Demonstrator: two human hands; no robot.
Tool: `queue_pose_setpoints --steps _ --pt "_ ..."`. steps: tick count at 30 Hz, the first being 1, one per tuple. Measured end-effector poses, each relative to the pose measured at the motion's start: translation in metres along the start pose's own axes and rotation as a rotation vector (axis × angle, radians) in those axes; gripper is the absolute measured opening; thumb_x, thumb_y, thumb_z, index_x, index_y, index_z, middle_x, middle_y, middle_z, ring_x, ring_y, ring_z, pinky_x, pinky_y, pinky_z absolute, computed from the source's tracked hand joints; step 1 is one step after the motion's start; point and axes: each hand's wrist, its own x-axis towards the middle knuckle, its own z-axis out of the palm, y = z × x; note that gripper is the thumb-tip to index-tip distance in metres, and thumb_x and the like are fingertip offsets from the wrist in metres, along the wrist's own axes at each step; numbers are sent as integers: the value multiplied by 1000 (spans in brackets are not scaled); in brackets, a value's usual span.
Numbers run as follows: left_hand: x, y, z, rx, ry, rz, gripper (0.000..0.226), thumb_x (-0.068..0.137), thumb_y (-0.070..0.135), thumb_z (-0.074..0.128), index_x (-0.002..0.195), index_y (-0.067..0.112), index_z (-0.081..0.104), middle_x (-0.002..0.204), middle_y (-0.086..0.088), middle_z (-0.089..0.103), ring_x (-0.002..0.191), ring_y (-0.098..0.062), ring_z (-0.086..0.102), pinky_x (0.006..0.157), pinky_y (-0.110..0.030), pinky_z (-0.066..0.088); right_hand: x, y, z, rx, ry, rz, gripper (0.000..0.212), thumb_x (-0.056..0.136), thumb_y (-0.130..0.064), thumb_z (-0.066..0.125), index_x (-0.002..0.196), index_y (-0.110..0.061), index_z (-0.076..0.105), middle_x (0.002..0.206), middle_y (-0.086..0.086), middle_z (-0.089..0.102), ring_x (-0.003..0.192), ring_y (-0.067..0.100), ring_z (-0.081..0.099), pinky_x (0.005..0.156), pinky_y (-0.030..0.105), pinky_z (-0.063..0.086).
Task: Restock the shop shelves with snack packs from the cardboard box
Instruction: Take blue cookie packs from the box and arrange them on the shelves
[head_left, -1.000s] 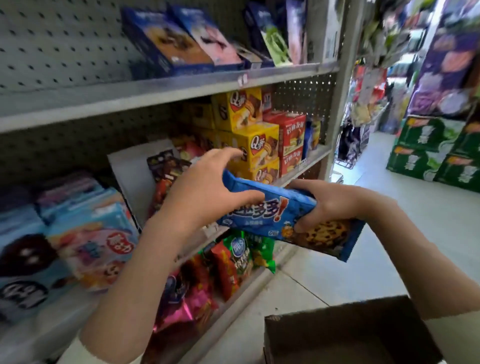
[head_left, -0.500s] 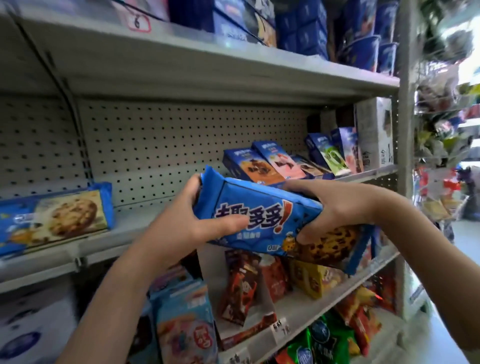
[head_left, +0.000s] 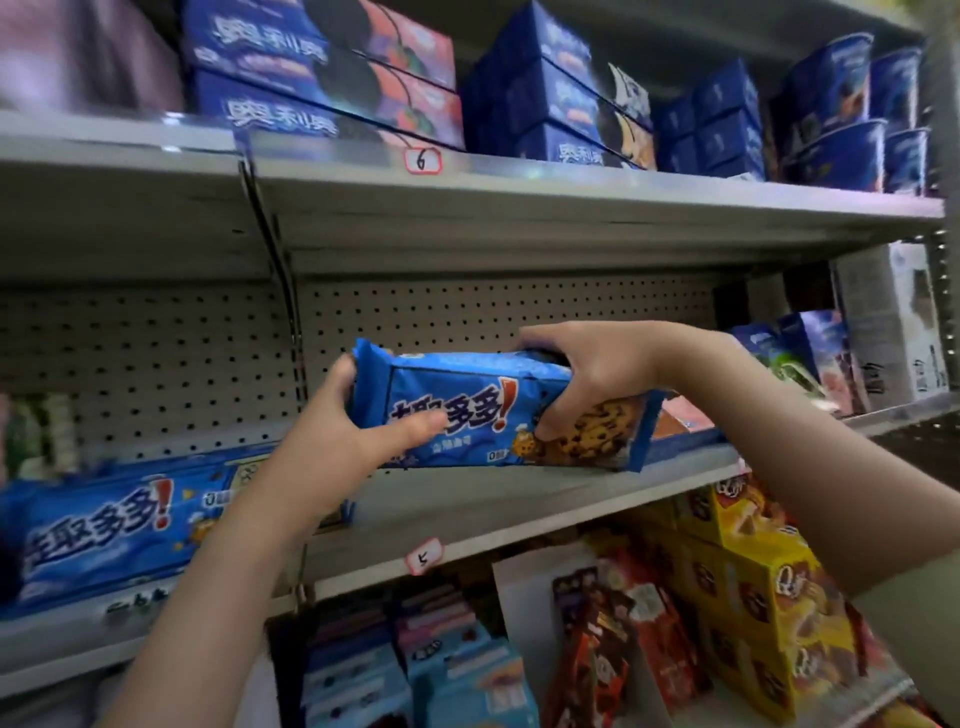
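Both hands hold one blue cookie pack (head_left: 493, 410) up over the middle shelf (head_left: 467, 499). The left hand (head_left: 332, 441) grips the left end, thumb lying across the front. The right hand (head_left: 587, 379) wraps over the top near the other end, fingers curled down the front. The pack is tilted, and I cannot tell if its bottom edge touches the shelf yet. It sits in the bare gap between another blue pack (head_left: 119, 525) on the left and a pink pack (head_left: 680, 421) lying just behind its right end. I think the pack could slide off the front edge if the hands let go too soon, because it is slippery and leaning. It could also bump the pink pack and push it back. The cookies inside might crack if the hands squeeze hard. The cardboard box is not in sight right now.
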Motion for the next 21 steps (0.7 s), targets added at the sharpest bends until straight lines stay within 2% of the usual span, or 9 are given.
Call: queue_pose_setpoints --steps 3,5,6,7,10,11,14,18,21 --pt "16 -8 -13 100 -31 -122 66 53 43 88 109 29 56 104 9 68 95 -9 67 85 -28 51 24 1 4 -27 -36 39 58 62 -35 83 108 -35 48 104 -10 65 88 12 67 75 37 60" --pt "26 -13 -19 162 -143 -238 43 70 33 82 108 25 61 102 7 71 95 -11 67 85 -27 51 40 3 12 -57 -88 71 62 62 -36 83 113 -33 48 106 -9 64 90 14 66 78 39 59" --pt "36 -10 -24 238 -210 -283 34 74 35 80 103 25 66 99 6 74 96 -13 68 89 -30 52 53 2 13 -90 -115 68 64 63 -37 83 115 -32 48 107 -9 63 92 14 65 81 39 58" --pt "40 -11 -23 321 -273 -328 37 70 44 80 99 25 70 97 6 75 96 -14 69 93 -35 51 59 4 20 -109 -144 76 65 63 -38 83 117 -31 47 109 -9 62 94 15 64 84 39 57" --pt "62 -18 -22 503 -238 -395 89 34 76 78 99 17 68 102 -1 73 94 -19 68 93 -39 51 82 11 34 -140 -199 104 70 63 -41 82 120 -31 44 115 -6 60 100 17 61 90 40 53" --pt "65 -14 -22 571 -212 -422 88 40 76 77 99 12 63 103 -3 70 92 -19 65 87 -35 51 92 12 37 -146 -208 107 71 63 -41 82 121 -31 43 117 -6 59 102 18 60 91 41 53" --pt "73 -7 -12 836 -181 -449 45 82 49 66 99 12 46 87 1 54 78 -14 52 62 -26 39 109 20 40 -166 -232 125 71 64 -39 82 123 -29 44 121 -5 57 105 18 59 93 41 51" --pt "92 -11 9 1049 -235 -386 29 89 34 62 103 11 51 80 1 47 73 -13 48 55 -21 37 123 28 45 -259 -266 163 73 68 -39 80 130 -29 42 127 -5 53 109 19 54 94 38 48" --pt "101 -22 17 1227 -253 -360 15 92 23 59 100 11 56 73 1 44 64 -13 45 52 -21 38 128 38 52 -204 -317 210 75 74 -37 76 138 -30 37 135 -4 49 118 22 51 100 41 44"
